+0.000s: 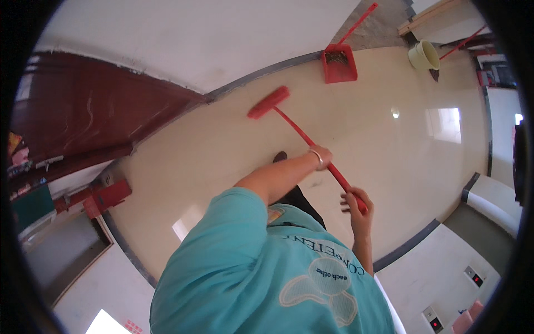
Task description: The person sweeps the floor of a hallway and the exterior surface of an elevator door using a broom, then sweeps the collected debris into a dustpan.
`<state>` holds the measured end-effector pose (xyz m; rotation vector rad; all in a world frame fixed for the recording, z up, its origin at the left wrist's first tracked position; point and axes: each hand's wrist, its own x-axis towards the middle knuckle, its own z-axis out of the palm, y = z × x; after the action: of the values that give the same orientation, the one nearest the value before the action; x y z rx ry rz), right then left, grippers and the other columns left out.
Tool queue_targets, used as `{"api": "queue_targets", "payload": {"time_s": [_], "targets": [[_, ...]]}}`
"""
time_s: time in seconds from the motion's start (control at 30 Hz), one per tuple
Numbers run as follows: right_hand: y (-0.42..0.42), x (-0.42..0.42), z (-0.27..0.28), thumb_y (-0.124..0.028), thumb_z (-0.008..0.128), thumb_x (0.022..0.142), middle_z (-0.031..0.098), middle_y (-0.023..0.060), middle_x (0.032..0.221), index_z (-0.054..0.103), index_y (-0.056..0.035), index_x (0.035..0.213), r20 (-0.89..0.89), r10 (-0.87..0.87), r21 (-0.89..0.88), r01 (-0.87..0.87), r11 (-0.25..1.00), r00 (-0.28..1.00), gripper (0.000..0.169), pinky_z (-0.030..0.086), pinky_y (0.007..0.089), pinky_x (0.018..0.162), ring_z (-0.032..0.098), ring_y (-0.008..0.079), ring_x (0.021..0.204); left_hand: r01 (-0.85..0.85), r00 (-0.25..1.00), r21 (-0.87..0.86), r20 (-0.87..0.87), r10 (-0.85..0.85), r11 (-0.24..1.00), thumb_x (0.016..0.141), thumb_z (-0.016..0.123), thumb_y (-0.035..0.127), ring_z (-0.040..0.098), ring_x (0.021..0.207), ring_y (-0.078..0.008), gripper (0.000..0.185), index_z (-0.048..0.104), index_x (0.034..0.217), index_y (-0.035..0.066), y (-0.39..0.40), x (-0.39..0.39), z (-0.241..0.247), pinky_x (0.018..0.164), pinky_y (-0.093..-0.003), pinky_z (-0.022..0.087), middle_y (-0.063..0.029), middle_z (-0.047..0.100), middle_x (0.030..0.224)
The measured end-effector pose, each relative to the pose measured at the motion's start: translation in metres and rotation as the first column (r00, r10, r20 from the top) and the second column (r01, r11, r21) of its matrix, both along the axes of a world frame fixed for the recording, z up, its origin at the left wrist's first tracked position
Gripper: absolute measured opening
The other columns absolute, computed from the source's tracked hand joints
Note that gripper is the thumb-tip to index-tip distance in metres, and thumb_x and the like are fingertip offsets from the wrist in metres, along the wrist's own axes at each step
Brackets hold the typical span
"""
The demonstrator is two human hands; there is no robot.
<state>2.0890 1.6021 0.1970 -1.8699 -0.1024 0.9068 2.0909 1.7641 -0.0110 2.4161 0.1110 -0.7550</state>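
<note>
A red broom slants across the tiled floor in front of me. Its bristle head looks slightly blurred and lies out beyond my feet. My left hand, with a silver bangle at the wrist, is wrapped around the middle of the red broom handle. Close to the handle's top end, my right hand holds it against the palm, its fingertips partly spread. Beyond the broom, by the wall, a red long-handled dustpan rests on the floor with brown debris inside.
A pale yellow bucket stands at the upper right beside another red handle. Dark red wooden panelling borders the floor at left, near a red box. A white wall with sockets is at lower right. One dark shoe shows beneath my arm.
</note>
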Motion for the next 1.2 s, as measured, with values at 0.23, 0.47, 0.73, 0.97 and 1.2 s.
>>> {"api": "queue_targets", "payload": {"time_s": [0.23,0.47,0.73,0.97,1.2], "targets": [[-0.059,-0.012,0.086,-0.008,0.056,0.083,0.062,0.0076,0.075,0.06,-0.001,0.094,0.117,-0.277,-0.17,0.294,0.941,0.954,0.014,0.046,0.0213,0.054,0.059,0.0106,0.062,0.411,0.91,-0.254,0.063,-0.409,0.876,0.074,0.065,0.033,0.063,0.084,-0.0285,0.022,0.069,0.084,0.014,-0.104,0.034,0.083,0.073,-0.0381,0.05,-0.0101,0.066,0.084],[-0.069,0.001,0.116,-0.004,0.057,0.082,0.061,0.0085,0.072,0.058,0.0018,0.092,0.195,-0.459,-0.076,0.479,0.874,0.867,0.012,0.047,0.0209,0.055,0.057,0.0105,0.059,0.527,0.85,-0.325,0.224,-0.477,0.785,0.075,0.065,0.031,0.063,0.083,-0.0284,0.021,0.069,0.085,0.014,-0.144,0.06,0.099,0.071,-0.0376,0.05,-0.01,0.066,0.086],[-0.043,0.082,0.053,-0.006,0.055,0.085,0.063,0.0127,0.079,0.058,0.0019,0.095,0.162,-0.688,0.152,0.671,0.726,0.708,0.014,0.051,0.0257,0.059,0.062,0.0152,0.065,0.613,0.786,-0.045,0.136,-0.603,0.789,0.076,0.058,0.022,0.063,0.085,-0.0299,0.017,0.068,0.086,0.012,-0.081,0.202,0.099,0.07,-0.0403,0.051,-0.0115,0.065,0.09],[0.031,0.143,0.008,-0.008,0.055,0.085,0.064,0.0128,0.082,0.058,-0.0013,0.098,0.067,-0.805,0.012,0.807,0.591,0.589,0.015,0.052,0.0269,0.059,0.063,0.0163,0.067,0.742,0.669,-0.055,-0.007,-0.744,0.668,0.077,0.059,0.022,0.062,0.091,-0.027,0.021,0.067,0.094,0.013,-0.031,0.272,0.047,0.073,-0.0384,0.05,-0.0084,0.065,0.098],[0.069,0.175,0.061,-0.007,0.056,0.082,0.063,0.0122,0.074,0.059,-0.0001,0.093,0.239,-0.847,-0.188,0.878,0.44,0.475,0.013,0.052,0.0259,0.055,0.062,0.0156,0.061,0.772,0.606,-0.33,0.126,-0.785,0.543,0.075,0.057,0.02,0.062,0.086,-0.0294,0.017,0.067,0.086,0.012,-0.05,0.267,0.061,0.071,-0.0395,0.05,-0.0099,0.064,0.089]]}}
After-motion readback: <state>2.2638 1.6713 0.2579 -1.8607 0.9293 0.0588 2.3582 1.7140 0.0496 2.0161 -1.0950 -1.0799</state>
